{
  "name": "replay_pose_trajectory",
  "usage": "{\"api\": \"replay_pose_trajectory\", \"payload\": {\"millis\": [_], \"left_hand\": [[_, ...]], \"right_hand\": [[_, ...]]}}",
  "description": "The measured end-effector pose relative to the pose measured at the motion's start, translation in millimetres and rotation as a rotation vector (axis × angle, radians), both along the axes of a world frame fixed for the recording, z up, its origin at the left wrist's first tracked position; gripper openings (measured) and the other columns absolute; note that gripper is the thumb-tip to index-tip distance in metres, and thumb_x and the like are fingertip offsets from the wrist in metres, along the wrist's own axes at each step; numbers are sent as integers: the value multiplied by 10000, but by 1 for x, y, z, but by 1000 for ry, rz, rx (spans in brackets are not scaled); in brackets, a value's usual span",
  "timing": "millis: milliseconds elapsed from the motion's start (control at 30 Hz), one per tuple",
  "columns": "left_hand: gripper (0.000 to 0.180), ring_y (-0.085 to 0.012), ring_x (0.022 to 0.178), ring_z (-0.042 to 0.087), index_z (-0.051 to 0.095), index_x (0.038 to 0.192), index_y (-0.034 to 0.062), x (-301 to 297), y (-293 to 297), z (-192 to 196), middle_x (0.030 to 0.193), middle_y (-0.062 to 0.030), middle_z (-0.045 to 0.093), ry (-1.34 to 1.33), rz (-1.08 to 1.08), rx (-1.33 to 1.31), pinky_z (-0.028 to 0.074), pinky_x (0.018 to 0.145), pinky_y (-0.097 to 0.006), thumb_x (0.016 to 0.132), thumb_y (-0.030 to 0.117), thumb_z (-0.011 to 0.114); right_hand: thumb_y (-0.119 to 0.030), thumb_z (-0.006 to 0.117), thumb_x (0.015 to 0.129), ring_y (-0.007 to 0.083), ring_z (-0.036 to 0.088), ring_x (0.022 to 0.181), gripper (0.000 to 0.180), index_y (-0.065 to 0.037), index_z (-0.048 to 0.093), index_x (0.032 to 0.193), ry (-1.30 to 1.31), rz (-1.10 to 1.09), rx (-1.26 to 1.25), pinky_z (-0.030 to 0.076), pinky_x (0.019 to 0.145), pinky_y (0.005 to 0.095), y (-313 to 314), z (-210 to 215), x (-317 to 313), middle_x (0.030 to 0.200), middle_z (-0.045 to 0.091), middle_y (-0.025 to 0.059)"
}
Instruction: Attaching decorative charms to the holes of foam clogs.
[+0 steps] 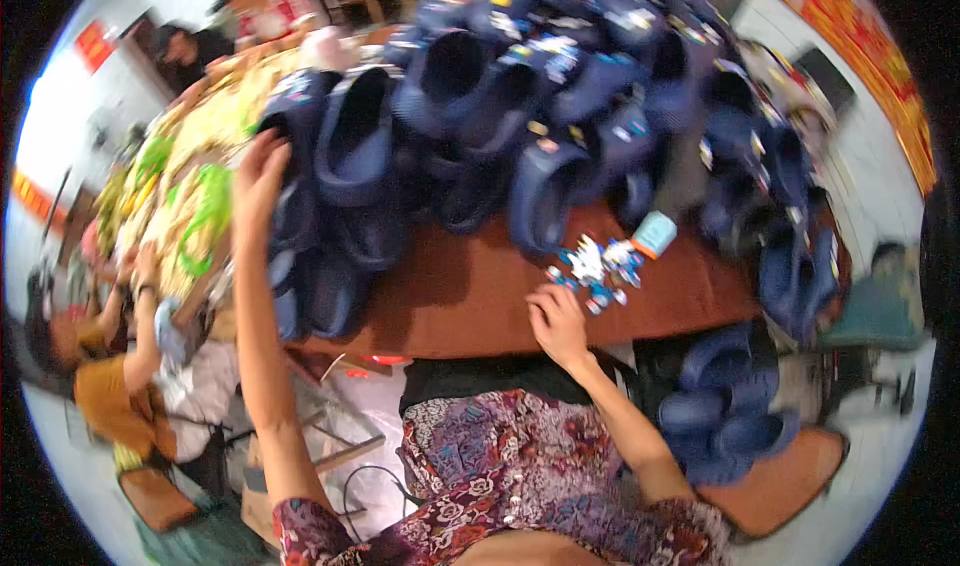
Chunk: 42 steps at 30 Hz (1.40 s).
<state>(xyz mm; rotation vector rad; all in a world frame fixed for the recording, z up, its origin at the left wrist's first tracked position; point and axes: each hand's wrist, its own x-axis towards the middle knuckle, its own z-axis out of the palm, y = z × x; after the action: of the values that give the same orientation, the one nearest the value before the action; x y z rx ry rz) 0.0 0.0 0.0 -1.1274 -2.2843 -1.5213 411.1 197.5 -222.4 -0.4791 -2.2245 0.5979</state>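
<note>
My left arm reaches far out to the left of the pile, and my left hand [260, 178] is at the side of a navy foam clog [290, 116]. Blur hides whether its fingers grip the clog. My right hand [560, 324] rests low over the brown table [450, 296], fingers loosely bent and apart, with nothing seen in them. Just beyond it lies a loose heap of small white, blue and red shoe charms [598, 266]. A light blue packet with an orange edge [655, 234] is beside the heap.
Many navy clogs [540, 181] are heaped across the table, some with charms on. More clogs [725, 406] sit by a brown-seated stool [790, 486] at lower right. To the left, a co-worker in a mustard top [120, 396] works at a pile of cream and green pieces [205, 206].
</note>
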Motion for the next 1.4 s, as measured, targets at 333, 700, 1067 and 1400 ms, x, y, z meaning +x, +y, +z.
{"api": "replay_pose_trajectory", "payload": {"millis": [333, 700, 1067, 1400], "left_hand": [[251, -237, 963, 650, 633, 1075, -77, 181, 13, -115, 1086, -173, 660, 288, 44, 371, 539, 885, -340, 906, -68, 448], [260, -315, 996, 620, 680, 1007, 37, 262, 38, -225, 1056, -152, 657, 219, -373, -176, 492, 881, -389, 807, -77, 559], [297, -315, 945, 613, 689, 990, 43, 260, 40, -230, 1047, -134, 655, 204, -349, -135, 503, 838, -388, 742, -84, 589], [298, -310, 959, 616, 698, 969, 57, 258, 38, -235, 1051, -116, 661, 196, -352, -137, 504, 843, -384, 716, -73, 609]], "right_hand": [[-57, 643, 808, 293, 553, 944, 111, -46, 605, 912, 44, -100, -64, 475, 843, 394, -5, -11, 31, 954, 550, 100], [-55, 647, 833, 302, 578, 898, 88, -65, 634, 920, 105, -355, -115, 472, 804, 387, 1, 27, 131, 968, 585, 107], [-281, 825, 706, 432, 345, 1271, 942, 107, 296, 1383, -266, -1160, -186, 267, 1091, 490, 21, -71, 312, 1358, 378, 294], [-135, 737, 777, 418, 485, 1002, 472, 83, 460, 1090, -281, -1037, -89, 395, 906, 460, 18, -65, 304, 1032, 474, 258]]}}
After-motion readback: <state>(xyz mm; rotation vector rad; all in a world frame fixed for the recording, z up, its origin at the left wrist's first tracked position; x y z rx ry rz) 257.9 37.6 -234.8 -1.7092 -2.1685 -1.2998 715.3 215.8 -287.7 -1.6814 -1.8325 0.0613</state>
